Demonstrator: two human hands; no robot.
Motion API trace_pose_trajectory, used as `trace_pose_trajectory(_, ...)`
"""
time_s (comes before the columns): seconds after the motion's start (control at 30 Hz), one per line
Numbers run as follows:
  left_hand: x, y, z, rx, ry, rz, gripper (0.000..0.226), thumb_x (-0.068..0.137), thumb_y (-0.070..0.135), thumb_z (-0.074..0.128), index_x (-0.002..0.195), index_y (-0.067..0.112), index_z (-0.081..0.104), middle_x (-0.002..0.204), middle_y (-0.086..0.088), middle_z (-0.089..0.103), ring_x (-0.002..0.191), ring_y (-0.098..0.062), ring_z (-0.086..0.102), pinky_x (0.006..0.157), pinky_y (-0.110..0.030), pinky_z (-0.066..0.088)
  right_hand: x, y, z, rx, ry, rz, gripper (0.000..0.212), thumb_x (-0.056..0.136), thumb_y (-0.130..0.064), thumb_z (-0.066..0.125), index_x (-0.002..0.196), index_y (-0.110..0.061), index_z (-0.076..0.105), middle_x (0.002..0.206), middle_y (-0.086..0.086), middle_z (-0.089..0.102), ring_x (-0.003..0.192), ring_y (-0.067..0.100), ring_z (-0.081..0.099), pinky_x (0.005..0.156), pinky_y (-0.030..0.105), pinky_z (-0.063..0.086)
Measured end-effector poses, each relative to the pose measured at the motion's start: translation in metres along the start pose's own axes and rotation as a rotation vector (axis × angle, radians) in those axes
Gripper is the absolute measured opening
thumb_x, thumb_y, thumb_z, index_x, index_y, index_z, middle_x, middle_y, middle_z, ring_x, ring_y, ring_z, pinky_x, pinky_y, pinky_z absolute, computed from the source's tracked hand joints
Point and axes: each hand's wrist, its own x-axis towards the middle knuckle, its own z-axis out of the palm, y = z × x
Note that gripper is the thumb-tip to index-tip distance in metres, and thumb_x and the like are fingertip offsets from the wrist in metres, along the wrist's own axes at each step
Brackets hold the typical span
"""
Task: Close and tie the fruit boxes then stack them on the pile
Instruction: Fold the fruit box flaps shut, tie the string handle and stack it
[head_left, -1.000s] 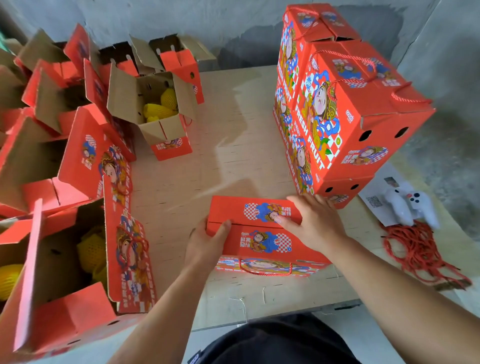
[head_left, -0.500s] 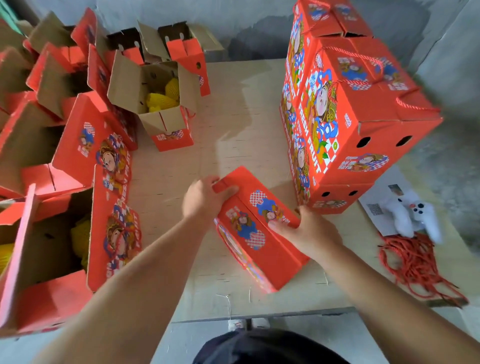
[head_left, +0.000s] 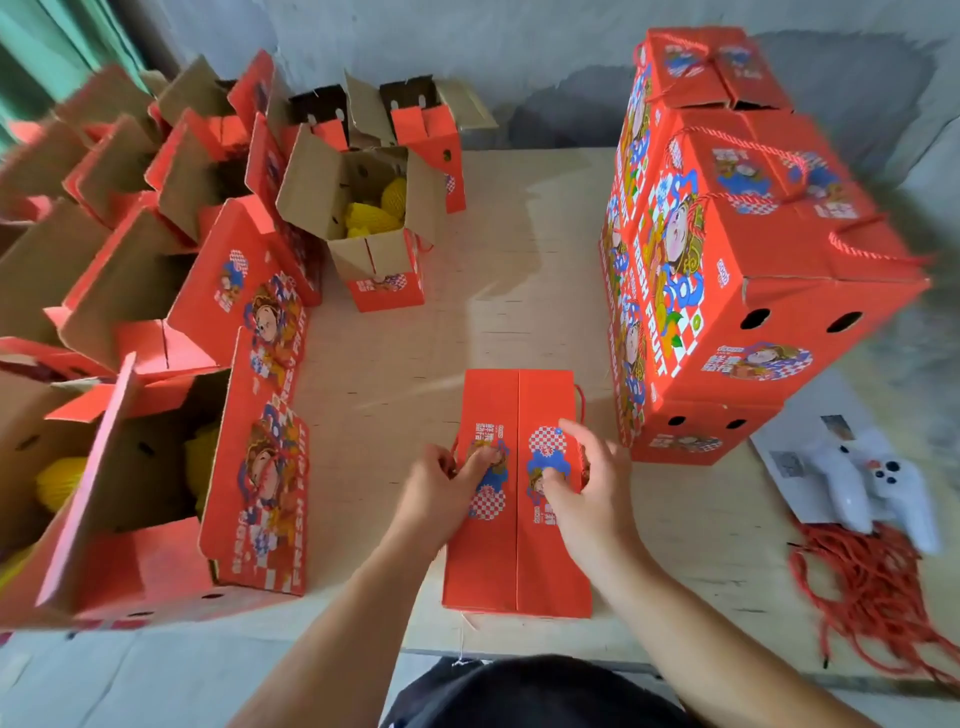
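- The counter (head_left: 509, 291) is a pale plywood sheet set against a rough grey wall (head_left: 519, 62); its near edge runs just in front of the person.
- The pile (head_left: 737, 249) of closed, tied boxes stands at the right of the counter, stacked in tiers, with red cord handles on top.
- Open boxes (head_left: 156, 291) crowd the left side, flaps up, yellow netted fruit (head_left: 384, 213) showing inside several.
- The closed fruit box (head_left: 514, 551) lies in the middle near the front edge, long side running away from the person, its two top flaps meeting along a centre seam.
- It looks like stiff corrugated card, likely fairly heavy with fruit; it should take a firm hold at the side walls or under the base, not by the flaps alone.
- A heap of loose red cords (head_left: 872, 587) lies at the right, next to a white controller (head_left: 883, 493) on a sheet of paper.
- The left hand (head_left: 441, 493) has its fingers curled at the box's left edge, seemingly on a red cord there.
- The right hand (head_left: 587, 483) curls its fingers over the right edge, thumb pressing the flap.
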Motion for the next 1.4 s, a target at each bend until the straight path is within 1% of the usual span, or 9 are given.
trace_pose_trajectory(0.2,-0.041,0.060,-0.043,-0.542,-0.231,0.110,0.045,0.101,0.055,0.057,0.068,0.026,0.063,0.064,0.004,0.045,0.053,-0.012,0.037,0.048,-0.022,0.033,-0.007,-0.032,0.007,0.373,-0.317,0.075,0.050,0.077,-0.004,0.061,0.106,-0.044,0.072,0.088,-0.011,0.064,0.059,0.006,0.053,0.053,0.024,0.045)
trace_pose_trajectory(0.37,-0.075,0.108,-0.062,-0.510,-0.336,0.339,0.070,0.083,0.088,0.048,0.107,0.029,0.078,0.099,0.003,0.075,0.087,-0.006,0.067,0.072,-0.018,0.050,-0.013,-0.065,0.008,1.109,-0.455,0.620,0.024,0.084,-0.010,0.073,0.105,-0.017,0.064,0.091,0.005,0.063,0.077,0.028,0.069,0.080,0.037,0.058)
trace_pose_trajectory(0.53,-0.093,0.105,-0.053,0.064,-0.336,0.358,0.073,0.067,0.106,0.025,0.098,0.053,0.065,0.131,0.007,0.045,0.135,-0.013,0.038,0.116,-0.043,0.039,-0.019,-0.092,0.001,0.715,-0.788,0.154,0.040,0.108,-0.033,0.039,0.120,0.001,0.056,0.113,0.019,0.060,0.129,0.030,0.055,0.113,0.045,0.038)
trace_pose_trajectory(0.6,-0.091,0.102,-0.060,0.119,-0.249,0.401,0.080,0.076,0.098,0.023,0.099,0.038,0.072,0.123,0.004,0.044,0.130,-0.009,0.035,0.117,-0.042,0.034,-0.014,-0.099,-0.002,0.381,-0.703,0.011,0.036,0.105,-0.043,0.045,0.111,-0.018,0.071,0.112,0.001,0.075,0.117,0.010,0.066,0.101,0.034,0.048)
trace_pose_trajectory(0.7,-0.083,0.101,-0.076,0.220,0.053,0.616,0.071,0.095,0.076,0.028,0.086,0.023,0.074,0.101,0.012,0.051,0.108,0.008,0.040,0.099,-0.030,0.037,0.002,-0.112,-0.011,0.396,-0.684,0.072,0.029,0.085,-0.045,0.061,0.081,-0.022,0.077,0.081,-0.001,0.071,0.076,0.019,0.068,0.075,0.034,0.046)
trace_pose_trajectory(0.83,-0.071,0.095,-0.076,-0.288,0.190,0.459,0.017,0.107,0.039,0.054,0.112,0.032,0.069,0.097,0.020,0.070,0.086,0.005,0.060,0.073,-0.009,0.047,0.024,-0.135,-0.008,0.504,-0.554,0.255,0.020,0.075,-0.041,0.066,0.070,-0.023,0.070,0.062,-0.002,0.046,0.054,0.019,0.051,0.064,0.038,0.032)
trace_pose_trajectory(1.03,-0.079,0.077,-0.056,-0.549,-0.207,0.253,0.043,0.097,0.059,0.060,0.129,0.030,0.068,0.125,0.002,0.074,0.123,-0.022,0.067,0.098,-0.039,0.053,0.041,-0.216,-0.041,0.760,-0.700,-0.118,0.040,0.083,-0.037,0.069,0.111,-0.008,0.072,0.077,0.000,0.062,0.062,0.016,0.059,0.070,0.039,0.056)
trace_pose_trajectory(1.2,-0.064,0.071,-0.060,-0.597,-0.150,0.256,0.040,0.091,0.060,0.058,0.124,0.042,0.071,0.125,0.003,0.074,0.122,-0.021,0.068,0.102,-0.050,0.052,0.041,-0.236,-0.056,1.046,-0.782,-0.105,0.024,0.096,-0.031,0.058,0.111,-0.013,0.066,0.079,0.002,0.057,0.061,0.017,0.057,0.068,0.036,0.056)
trace_pose_trajectory(1.4,-0.058,0.041,-0.035,-0.414,-0.405,0.023,0.052,0.095,0.060,0.058,0.142,0.037,0.057,0.134,0.014,0.069,0.129,-0.010,0.062,0.117,-0.041,0.041,0.037,-0.169,-0.013,0.321,-0.411,0.050,0.022,0.081,-0.036,0.063,0.078,-0.014,0.064,0.068,0.005,0.056,0.067,0.022,0.049,0.077,0.041,0.041)
